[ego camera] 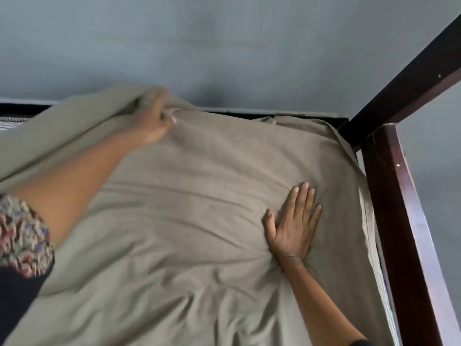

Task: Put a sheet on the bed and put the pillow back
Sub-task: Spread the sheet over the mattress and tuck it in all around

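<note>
- We saw a taupe sheet (pixel 199 196) spread across the bed, creased all over and reaching the far edge by the grey-blue wall (pixel 224 46).
- The left hand (pixel 154 121) was at the far left part of the bed, its fingers curled round a bunched fold of the sheet. It held that fold up off the bed.
- From that raised fold the cloth hung in a slope toward the left edge of the view, beyond the outstretched left arm.
- The right hand (pixel 294 228) lay flat on the sheet near the right side of the bed. Its fingers were straight and close together, the thumb was spread, and the palm pressed down.
- Creases fanned out in the cloth around the right wrist.
- The right edge of the sheet ran along the dark wooden side rail (pixel 404 221), with a paler strip showing between them.
- At the far right corner the sheet was folded beside the frame, where a dark beam (pixel 411 78) rose on a slant.
- At the far left a striped surface (pixel 10 122) showed under the lifted cloth; we could not tell what it was.
- A patterned sleeve (pixel 22 233) covered the upper left arm.
</note>
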A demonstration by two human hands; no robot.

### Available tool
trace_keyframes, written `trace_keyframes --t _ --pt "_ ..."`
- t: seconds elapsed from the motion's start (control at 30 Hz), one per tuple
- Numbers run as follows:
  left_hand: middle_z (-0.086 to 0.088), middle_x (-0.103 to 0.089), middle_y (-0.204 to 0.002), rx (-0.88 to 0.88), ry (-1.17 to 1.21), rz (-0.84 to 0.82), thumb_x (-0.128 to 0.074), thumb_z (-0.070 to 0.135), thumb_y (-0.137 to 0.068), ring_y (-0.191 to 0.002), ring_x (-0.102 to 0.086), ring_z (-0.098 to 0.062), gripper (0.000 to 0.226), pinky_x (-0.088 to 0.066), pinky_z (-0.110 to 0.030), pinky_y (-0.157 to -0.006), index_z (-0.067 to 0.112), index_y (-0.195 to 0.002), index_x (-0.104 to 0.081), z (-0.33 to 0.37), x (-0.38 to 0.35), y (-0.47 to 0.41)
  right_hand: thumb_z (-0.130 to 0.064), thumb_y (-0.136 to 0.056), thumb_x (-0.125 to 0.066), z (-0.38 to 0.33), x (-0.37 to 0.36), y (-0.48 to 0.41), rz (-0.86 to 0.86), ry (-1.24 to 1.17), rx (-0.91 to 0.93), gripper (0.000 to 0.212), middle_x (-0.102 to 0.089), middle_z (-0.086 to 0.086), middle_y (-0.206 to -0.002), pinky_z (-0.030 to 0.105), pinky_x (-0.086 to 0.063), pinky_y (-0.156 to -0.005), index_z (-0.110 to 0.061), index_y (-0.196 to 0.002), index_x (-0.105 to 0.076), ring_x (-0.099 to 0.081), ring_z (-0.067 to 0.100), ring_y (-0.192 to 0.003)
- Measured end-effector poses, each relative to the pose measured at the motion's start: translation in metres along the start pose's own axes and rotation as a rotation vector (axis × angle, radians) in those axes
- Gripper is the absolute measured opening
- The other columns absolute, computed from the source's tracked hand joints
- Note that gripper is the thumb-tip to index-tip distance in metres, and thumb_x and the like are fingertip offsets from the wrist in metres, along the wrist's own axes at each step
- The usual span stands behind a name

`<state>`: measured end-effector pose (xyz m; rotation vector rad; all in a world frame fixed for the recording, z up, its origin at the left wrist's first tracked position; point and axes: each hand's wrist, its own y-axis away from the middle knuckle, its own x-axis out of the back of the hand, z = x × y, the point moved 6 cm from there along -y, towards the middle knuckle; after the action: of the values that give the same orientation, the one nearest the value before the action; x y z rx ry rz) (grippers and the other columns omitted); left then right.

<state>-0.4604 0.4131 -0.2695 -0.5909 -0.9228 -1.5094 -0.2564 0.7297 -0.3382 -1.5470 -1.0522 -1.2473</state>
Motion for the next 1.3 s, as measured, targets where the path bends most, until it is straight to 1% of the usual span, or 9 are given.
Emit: trace_keyframes --t 0.1,0.17,0.23,0.47,0.57,0.63,0.83,1.07,1.3 --pt "-0.014 -0.047 -0.140 -0.091 -0.177 0.002 -0.056 0.023 -0.090 -0.129 -0.044 -0.030 0.051 -0.034 -0.039 -0.106 0.018 -0.140 -0.044 0.016 -0.050 0.036 -0.047 -0.081 -0.036 0.000 0.000 -0.002 0.010 -0.001 0.003 0.078 -0.024 0.019 -0.154 0.047 -0.007 -0.115 0.000 -0.144 -0.031 -0.016 0.031 -0.143" --pt "-0.015 -0.059 -0.124 -0.094 -0.172 0.083 -0.052 0.033 -0.082 -0.117 -0.053 -0.034 0.034 -0.041 -0.046 -0.099 0.019 -0.111 -0.062 0.019 -0.057 0.042 -0.047 -0.081 -0.037 0.000 0.000 -0.002 0.014 -0.005 0.005 0.078 -0.024 0.018 -0.154 0.047 -0.006 -0.116 0.000 -0.144 -0.031 -0.016 0.030 -0.143" --pt "-0.020 -0.065 -0.098 -0.027 -0.048 0.161 -0.045 0.034 -0.081 -0.094 -0.060 -0.040 0.021 -0.048 -0.045 -0.080 0.018 -0.083 -0.057 0.027 -0.051 0.030 -0.048 -0.082 -0.037 0.001 -0.001 -0.002 0.021 -0.016 0.004 0.078 -0.024 0.018 -0.154 0.046 -0.006 -0.116 -0.001 -0.144 -0.031 -0.016 0.030 -0.143" --pt "-0.026 -0.060 -0.115 -0.003 -0.203 0.216 -0.037 0.015 -0.097 -0.109 -0.053 -0.042 0.024 -0.039 -0.044 -0.088 0.005 -0.113 -0.051 0.085 -0.078 -0.006 -0.049 -0.081 -0.037 0.001 -0.003 -0.002 0.004 -0.026 0.001 0.080 -0.024 0.016 -0.154 0.045 -0.005 -0.116 -0.002 -0.144 -0.031 -0.014 0.028 -0.144" --pt "-0.014 -0.049 -0.138 -0.060 -0.135 0.347 -0.046 0.024 -0.095 -0.133 -0.038 -0.031 0.035 -0.016 -0.046 -0.113 0.011 -0.127 -0.049 0.075 -0.096 0.028 -0.048 -0.080 -0.037 0.001 -0.005 -0.003 -0.017 -0.028 -0.001 0.079 -0.024 0.016 -0.154 0.046 -0.006 -0.116 -0.002 -0.144 -0.031 -0.014 0.028 -0.144" --pt "-0.012 -0.035 -0.149 -0.127 -0.102 0.415 -0.044 0.029 -0.095 -0.142 -0.026 -0.029 0.046 -0.003 -0.051 -0.115 0.012 -0.138 -0.042 0.072 -0.110 0.084 -0.048 -0.080 -0.037 0.002 -0.006 -0.003 -0.015 -0.029 -0.001 0.079 -0.024 0.016 -0.154 0.046 -0.006 -0.116 -0.003 -0.144 -0.031 -0.014 0.027 -0.144" --pt "-0.008 -0.023 -0.156 -0.080 -0.451 0.228 -0.037 0.037 -0.089 -0.144 -0.017 -0.032 0.058 -0.007 -0.055 -0.114 0.019 -0.145 -0.035 0.041 -0.173 0.267 -0.048 -0.081 -0.037 0.002 -0.006 -0.002 -0.018 -0.026 0.005 0.078 -0.023 0.015 -0.155 0.046 -0.008 -0.116 -0.004 -0.144 -0.032 -0.014 0.027 -0.144" --pt "-0.007 -0.018 -0.156 -0.040 -0.456 0.226 -0.036 0.032 -0.084 -0.145 -0.014 -0.031 0.064 -0.012 -0.053 -0.116 0.023 -0.147 -0.027 0.027 -0.191 0.272 -0.051 -0.088 -0.033 0.014 0.022 -0.009 -0.045 -0.096 0.054 0.067 -0.026 0.005 -0.155 0.050 -0.011 -0.114 -0.015 -0.144 -0.037 -0.019 0.025 -0.144" --pt "-0.006 -0.019 -0.157 -0.069 -0.437 0.277 -0.039 0.036 -0.084 -0.145 -0.011 -0.030 0.064 -0.008 -0.053 -0.115 0.029 -0.147 -0.027 0.022 -0.195 0.270 -0.062 -0.088 -0.020 0.077 0.033 -0.015 -0.132 0.048 -0.029 0.071 -0.009 -0.001 -0.159 0.043 -0.009 -0.116 -0.027 -0.150 -0.018 -0.006 0.026 -0.147"
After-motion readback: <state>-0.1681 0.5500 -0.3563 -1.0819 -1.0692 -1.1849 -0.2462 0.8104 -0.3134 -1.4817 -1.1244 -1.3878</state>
